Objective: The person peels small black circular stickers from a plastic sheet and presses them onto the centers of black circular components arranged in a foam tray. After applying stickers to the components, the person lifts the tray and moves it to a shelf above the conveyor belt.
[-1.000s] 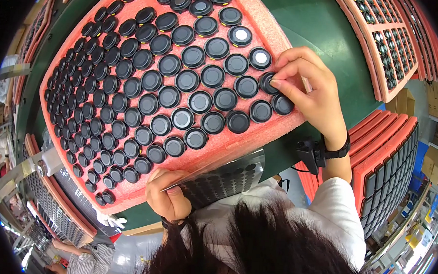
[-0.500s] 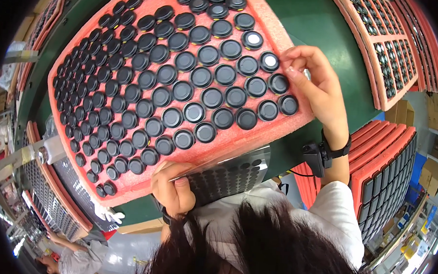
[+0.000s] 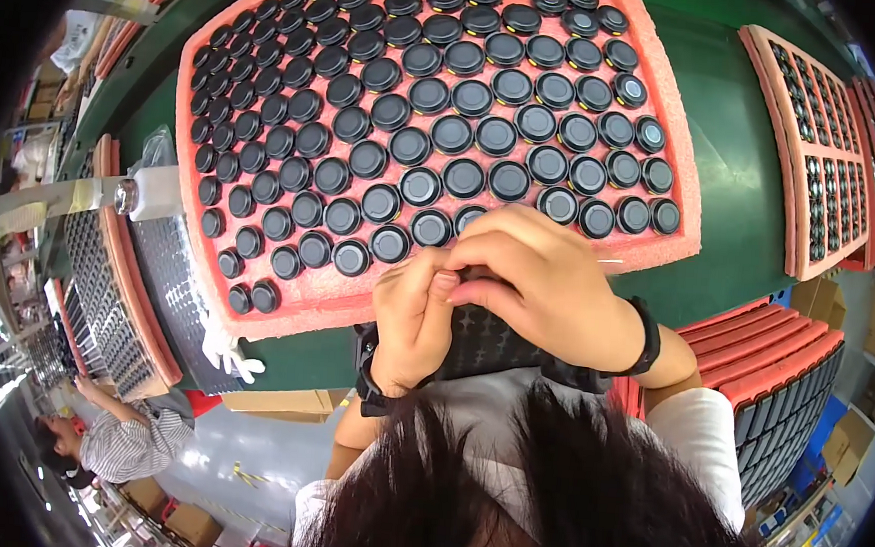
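Observation:
A pink foam tray (image 3: 649, 248) holds rows of round black caps (image 3: 464, 178) with flat tops, some with a yellow bit at the side. Below its near edge, my left hand (image 3: 413, 317) grips a clear sheet of black round stickers (image 3: 483, 345); the sheet is partly covered by both hands. My right hand (image 3: 552, 291) is bent over the top of that sheet, its fingertips pinched together against my left fingers. Whatever lies between the right fingertips is hidden. Black bands circle both wrists.
The tray lies on a green table (image 3: 722, 120). Another foam tray with small round parts (image 3: 815, 156) stands at the far right, and stacked pink trays (image 3: 763, 364) at the near right. White gloves (image 3: 227, 351) hang at the left; a person in a striped shirt (image 3: 137, 441) works beyond.
My right hand has left the tray's right edge and come back to the sheet at my left hand. The tray appears farther right and higher in view.

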Tool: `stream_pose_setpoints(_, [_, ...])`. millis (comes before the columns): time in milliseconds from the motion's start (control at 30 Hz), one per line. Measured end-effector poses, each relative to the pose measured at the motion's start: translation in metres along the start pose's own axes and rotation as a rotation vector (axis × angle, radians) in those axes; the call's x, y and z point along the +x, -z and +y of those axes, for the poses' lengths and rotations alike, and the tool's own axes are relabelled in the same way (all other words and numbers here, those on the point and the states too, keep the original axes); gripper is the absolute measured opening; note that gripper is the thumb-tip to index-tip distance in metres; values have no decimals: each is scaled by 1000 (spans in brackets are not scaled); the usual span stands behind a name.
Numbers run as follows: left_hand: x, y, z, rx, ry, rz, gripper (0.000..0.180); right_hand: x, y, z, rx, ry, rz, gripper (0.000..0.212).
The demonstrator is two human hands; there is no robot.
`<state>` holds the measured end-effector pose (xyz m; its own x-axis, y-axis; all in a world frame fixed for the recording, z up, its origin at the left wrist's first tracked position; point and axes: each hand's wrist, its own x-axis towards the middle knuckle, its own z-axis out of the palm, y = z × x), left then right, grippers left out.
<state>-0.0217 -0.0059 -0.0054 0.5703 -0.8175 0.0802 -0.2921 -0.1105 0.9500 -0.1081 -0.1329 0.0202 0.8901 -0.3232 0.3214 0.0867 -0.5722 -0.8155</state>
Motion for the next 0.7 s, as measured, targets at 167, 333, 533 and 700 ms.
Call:
stream_pose_setpoints(167, [-4, 3, -7, -73, -17, 33, 19, 0, -4, 6, 50, -43, 19, 18])
stream_pose_setpoints(333, [-2, 5, -6, -93, -31, 26, 23, 0, -5, 7, 45, 12, 23, 16])
stream_pose_setpoints(533, [-3, 4, -11, -55, -86, 28, 23, 1, 1, 11, 23, 56, -47, 13])
stream_pose_setpoints(700, [-2, 3, -11, -32, -94, 17, 22, 6, 18, 11, 33, 230, -132, 12])
